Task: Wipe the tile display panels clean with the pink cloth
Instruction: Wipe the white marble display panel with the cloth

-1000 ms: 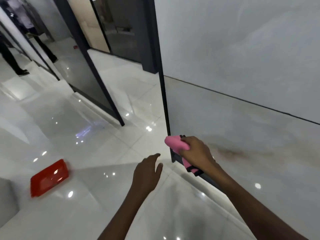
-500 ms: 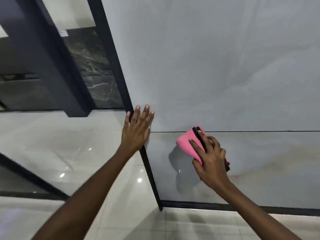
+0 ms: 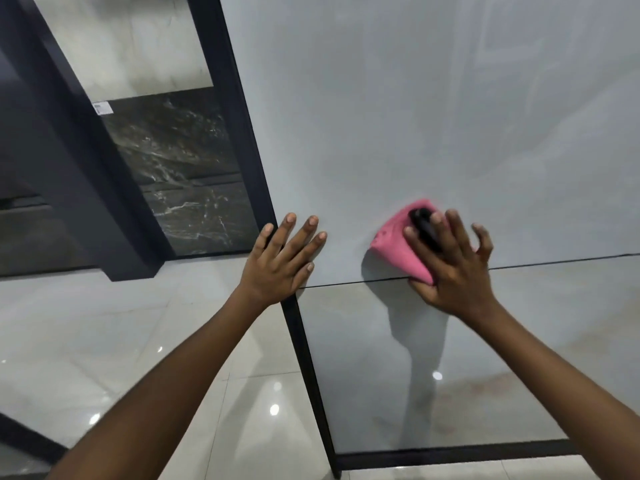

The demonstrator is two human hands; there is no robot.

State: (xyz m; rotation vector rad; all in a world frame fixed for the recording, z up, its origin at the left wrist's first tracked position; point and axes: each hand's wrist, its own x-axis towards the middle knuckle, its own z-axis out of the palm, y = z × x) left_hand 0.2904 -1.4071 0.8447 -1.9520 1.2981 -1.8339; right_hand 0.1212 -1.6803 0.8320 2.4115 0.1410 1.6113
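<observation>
Head camera looks down along both bare forearms to a tall pale grey tile display panel (image 3: 433, 116) standing upright in a dark frame (image 3: 239, 133). The right hand (image 3: 450, 268) presses the pink cloth (image 3: 394, 245) flat against the panel, just above the thin horizontal joint (image 3: 346, 281) between the upper and lower tiles; the fingers are spread wide and lie over the cloth rather than curling round it, so it is pinned by palm pressure, not pinched. A dark strip (image 3: 424, 226) shows on the cloth's back under the fingers (what it is I cannot tell). The left hand (image 3: 280, 261) holds nothing: it is open, fingers splayed, flat on the panel's left edge where tile meets frame, seemingly as a brace. The cloth looks soft, light and bunched into a pad, so I judge it will fold and slide easily on the glossy tile and could slip out from under the palm if pressure eases; a flat hand centred on the pad, with fingertips over its leading edge, should keep it moving as one. The tile itself looks hard, smooth and slick, and the panel may give on its stand, which is where the bracing hand helps. The lower tile (image 3: 398, 375) reflects the arm and ceiling lights; whether it is already clean I cannot tell.
</observation>
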